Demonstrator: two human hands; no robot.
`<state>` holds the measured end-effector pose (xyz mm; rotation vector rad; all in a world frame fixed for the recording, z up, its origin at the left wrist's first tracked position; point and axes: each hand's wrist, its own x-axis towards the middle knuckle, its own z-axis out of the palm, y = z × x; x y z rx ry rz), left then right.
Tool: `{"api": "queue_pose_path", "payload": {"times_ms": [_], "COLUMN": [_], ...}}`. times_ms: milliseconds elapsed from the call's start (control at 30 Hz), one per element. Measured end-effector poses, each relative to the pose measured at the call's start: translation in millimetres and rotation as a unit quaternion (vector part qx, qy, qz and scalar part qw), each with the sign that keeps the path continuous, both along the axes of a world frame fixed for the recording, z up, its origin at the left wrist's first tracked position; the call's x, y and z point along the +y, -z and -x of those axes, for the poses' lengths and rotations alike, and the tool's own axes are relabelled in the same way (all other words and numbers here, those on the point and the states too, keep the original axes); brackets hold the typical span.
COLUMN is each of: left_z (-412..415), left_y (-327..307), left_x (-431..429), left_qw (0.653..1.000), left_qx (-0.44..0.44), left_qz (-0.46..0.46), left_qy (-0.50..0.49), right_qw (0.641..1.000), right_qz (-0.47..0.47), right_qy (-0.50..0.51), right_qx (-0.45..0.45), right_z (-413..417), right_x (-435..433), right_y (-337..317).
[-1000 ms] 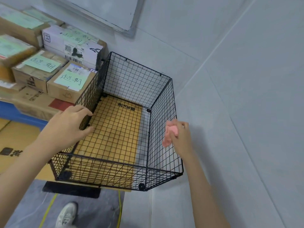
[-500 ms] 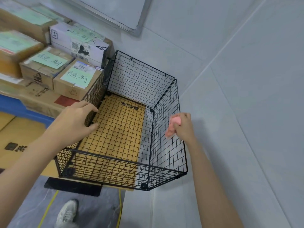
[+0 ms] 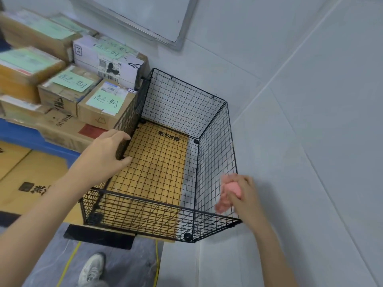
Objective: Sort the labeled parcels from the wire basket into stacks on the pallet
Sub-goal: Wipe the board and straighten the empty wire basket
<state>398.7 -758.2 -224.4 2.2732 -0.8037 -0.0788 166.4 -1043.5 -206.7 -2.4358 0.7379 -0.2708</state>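
Black wire basket (image 3: 186, 112) on a tan cardboard sheet (image 3: 153, 162) with black print, viewed from above through the mesh floor. Left hand (image 3: 103, 154) on the basket's left wall, fingers and thumb wrapped over its top rim in a firm grip. Right hand (image 3: 242, 195) at the outer face of the right wall, near the front corner, closed round a pink wad (image 3: 232, 187). Both the hand and the wad blurred, the wad's material unclear.

Labeled parcels (image 3: 62, 100) in stacks just left of the basket, on a blue pallet (image 3: 18, 131). Mostly brown cartons with pale green handwritten labels (image 3: 103, 101), plus one white carton (image 3: 107, 59) with barcodes further back. Nearest brown carton (image 3: 97, 118) right beside the left wall, contact impossible to judge.

Flattened cardboard (image 3: 24, 172) with black print in front of the pallet, at lower left. Flat black plate (image 3: 99, 237) under the front edge of the tan sheet. Below it, mottled grey floor (image 3: 128, 266) with a yellow cable (image 3: 156, 264) and the toe of a pale sneaker (image 3: 91, 270). Right of the basket and behind it, pale grey panels (image 3: 310, 141) with thin seams. At the top, a framed white board (image 3: 145, 15), its lower corner above the basket's back wall.
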Motion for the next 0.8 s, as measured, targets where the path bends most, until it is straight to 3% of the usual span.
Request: {"api": "queue_pose_path", "payload": {"times_ms": [233, 400, 567, 800], "left_z": [-1, -6, -7, -7], "left_y": [2, 4, 7, 6], "left_x": [1, 3, 0, 0], "left_qw": [1.0, 0.997, 0.998, 0.995], "left_qx": [-0.012, -0.067, -0.022, -0.057], "left_qz": [-0.013, -0.026, -0.044, -0.065], "left_qy": [0.008, -0.031, -0.044, -0.039], "right_qw": [0.998, 0.996, 0.999, 0.999], "right_qz": [0.049, 0.073, 0.048, -0.001], "right_qy": [0.035, 0.042, 0.014, 0.033], "right_qx": [-0.009, -0.012, -0.02, 0.0], "right_z": [-94, -55, -2, -74], "right_x": [-53, -33, -12, -49], "right_y": [-1, 9, 20, 6]}}
